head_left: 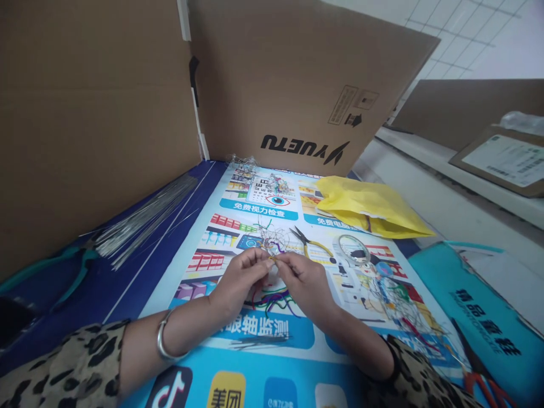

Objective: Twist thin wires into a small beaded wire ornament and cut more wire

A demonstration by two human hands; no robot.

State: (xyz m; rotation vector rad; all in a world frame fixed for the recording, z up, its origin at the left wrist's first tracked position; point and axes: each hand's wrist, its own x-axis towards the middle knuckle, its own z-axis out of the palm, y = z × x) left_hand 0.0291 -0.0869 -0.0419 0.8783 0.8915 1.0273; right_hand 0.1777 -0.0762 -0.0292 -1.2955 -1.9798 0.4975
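Observation:
My left hand [249,275] and my right hand [304,280] meet above the printed sheet, thumbs and fingertips pinched together. Between them is a thin yellow strand [272,258], mostly hidden by the fingers; whether it is wire or thread I cannot tell. Below the hands lie coloured strands [276,300] in purple, green, blue and red. Just beyond the fingertips sits a loose tangle of fine wire [272,235]. Pliers with yellow handles [317,245] rest with jaws apart, right of that tangle. Several short grey wire pieces [261,341] lie nearer to me.
Long straight wires [147,218] and a teal-handled tool [74,272] lie left. On the right are a clear ring-shaped roll [353,250], wire tangles [393,294], a yellow bag [369,204], a teal bag [480,317] and red-handled scissors [482,388]. Cardboard [297,85] stands behind.

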